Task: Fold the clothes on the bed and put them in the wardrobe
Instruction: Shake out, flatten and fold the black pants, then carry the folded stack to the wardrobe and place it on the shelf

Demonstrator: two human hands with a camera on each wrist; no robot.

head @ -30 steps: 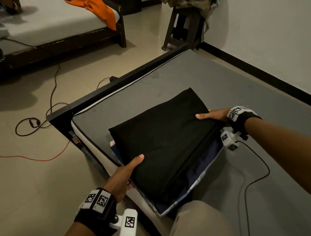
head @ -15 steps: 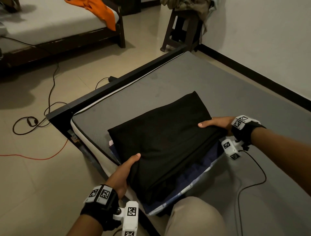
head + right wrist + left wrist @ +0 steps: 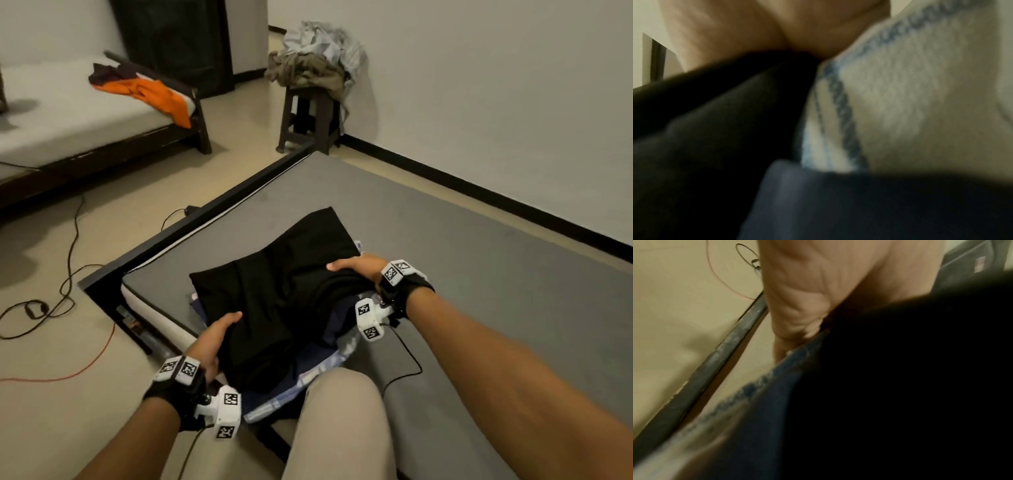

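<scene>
Stack of folded clothes [image 3: 274,301] lifted, left hand [image 3: 212,339] and right hand [image 3: 359,269] holding sides

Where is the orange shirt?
In the head view, the orange shirt lies far left, on the other bed, draped over its corner, left of the stool.

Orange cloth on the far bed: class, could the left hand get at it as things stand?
Probably not. The orange cloth lies across open floor, and the left hand grips the stack of folded clothes.
</scene>
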